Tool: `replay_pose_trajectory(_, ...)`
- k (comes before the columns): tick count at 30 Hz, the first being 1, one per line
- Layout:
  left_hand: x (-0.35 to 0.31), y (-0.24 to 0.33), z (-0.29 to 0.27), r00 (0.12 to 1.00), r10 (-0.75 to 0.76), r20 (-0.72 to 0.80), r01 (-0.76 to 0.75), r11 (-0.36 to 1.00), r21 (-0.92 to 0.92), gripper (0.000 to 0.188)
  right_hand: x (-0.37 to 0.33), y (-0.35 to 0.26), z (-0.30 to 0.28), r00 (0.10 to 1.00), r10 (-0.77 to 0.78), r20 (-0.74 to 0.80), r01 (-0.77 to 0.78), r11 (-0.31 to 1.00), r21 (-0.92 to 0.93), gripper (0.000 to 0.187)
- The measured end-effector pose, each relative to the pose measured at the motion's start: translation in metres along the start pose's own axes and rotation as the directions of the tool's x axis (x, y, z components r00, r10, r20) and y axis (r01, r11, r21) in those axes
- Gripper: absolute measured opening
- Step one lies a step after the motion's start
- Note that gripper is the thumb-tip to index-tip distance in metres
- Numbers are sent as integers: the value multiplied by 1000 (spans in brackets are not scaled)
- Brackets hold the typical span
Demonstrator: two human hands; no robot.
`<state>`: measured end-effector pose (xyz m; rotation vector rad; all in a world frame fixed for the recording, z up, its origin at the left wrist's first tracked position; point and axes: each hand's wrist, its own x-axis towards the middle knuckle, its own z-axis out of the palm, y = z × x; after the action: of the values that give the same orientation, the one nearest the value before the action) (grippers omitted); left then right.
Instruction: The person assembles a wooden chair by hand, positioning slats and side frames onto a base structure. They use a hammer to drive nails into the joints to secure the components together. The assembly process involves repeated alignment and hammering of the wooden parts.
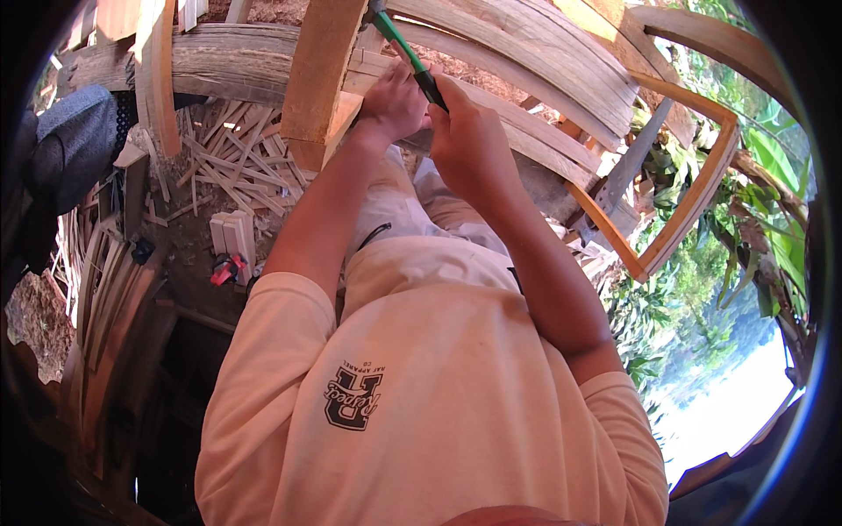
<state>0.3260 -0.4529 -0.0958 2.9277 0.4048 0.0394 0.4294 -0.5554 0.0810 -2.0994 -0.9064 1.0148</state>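
My right hand (474,145) is wrapped round the black grip of a hammer (402,48) with a green shaft. Its grey metal head lies at the top edge of the picture, partly cut off, beside an upright wooden post (317,70). Just left of the grip, my left hand (395,103) has its fingers curled closed against a wooden board. What those fingers pinch, if anything, is hidden. Long pale planks (526,53) run off to the right beyond both hands.
Wood offcuts (241,153) litter the ground at left, near a small stack of blocks (231,235) with a red and black item (228,268). Thin strips (110,307) lean at far left, below dark cloth (74,145). At right are a grey blade (633,162), a wooden frame (693,235) and plants.
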Motion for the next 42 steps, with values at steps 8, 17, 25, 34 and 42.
replay_pose_trajectory(8, 0, 3, -11, 997, -22, 75, 14, 994, 104, 85, 31, 10, -9, 998, 39, 47, -40, 999, 32, 26)
replay_pose_trajectory(17, -3, 4, 0, 999, -40, 26, 37, 995, 94, 79, 43, 8, -21, 986, 35, 165, -24, 997, -68, 26)
replay_pose_trajectory(25, 5, 4, -19, 986, 6, -167, -7, 1000, -6, 92, 71, 13, -41, 978, 49, 201, -48, 999, -6, 31)
replay_pose_trajectory(34, 6, 3, -15, 985, 14, -170, -22, 999, -40, 95, 84, 9, -59, 901, 235, 365, -304, 942, 143, 34)
replay_pose_trajectory(42, 7, 3, -14, 983, 24, -182, -31, 999, -37, 94, 89, 5, -66, 877, 261, 404, -352, 921, 167, 34)
